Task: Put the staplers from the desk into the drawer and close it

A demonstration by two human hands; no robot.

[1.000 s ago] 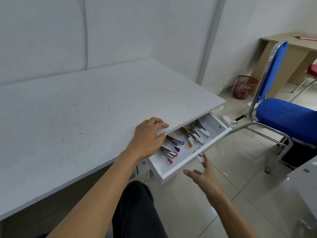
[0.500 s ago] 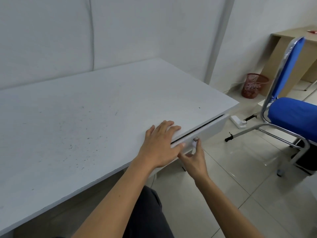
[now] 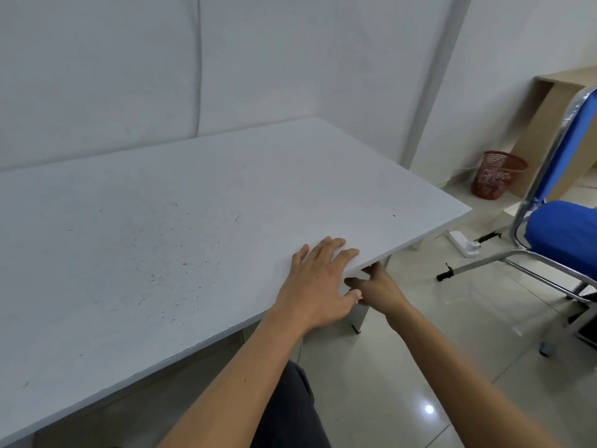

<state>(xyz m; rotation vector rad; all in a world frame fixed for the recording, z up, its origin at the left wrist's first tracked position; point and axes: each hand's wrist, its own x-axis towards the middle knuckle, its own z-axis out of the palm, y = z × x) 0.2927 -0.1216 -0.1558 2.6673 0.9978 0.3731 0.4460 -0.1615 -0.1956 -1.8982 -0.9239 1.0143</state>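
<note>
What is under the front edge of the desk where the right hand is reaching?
The right hand reaches under the desk edge, fingers partly hidden beneath the top. The left hand lies flat above. A grey panel shows below; the drawer and staplers cannot be seen.

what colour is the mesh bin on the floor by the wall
Red; the mesh bin shows best in the head view, at the right.

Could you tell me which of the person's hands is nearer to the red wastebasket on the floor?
The right. The right hand reaches under the desk edge, on the red wastebasket side; the left hand lies flat on the desktop, slightly farther away.
</note>
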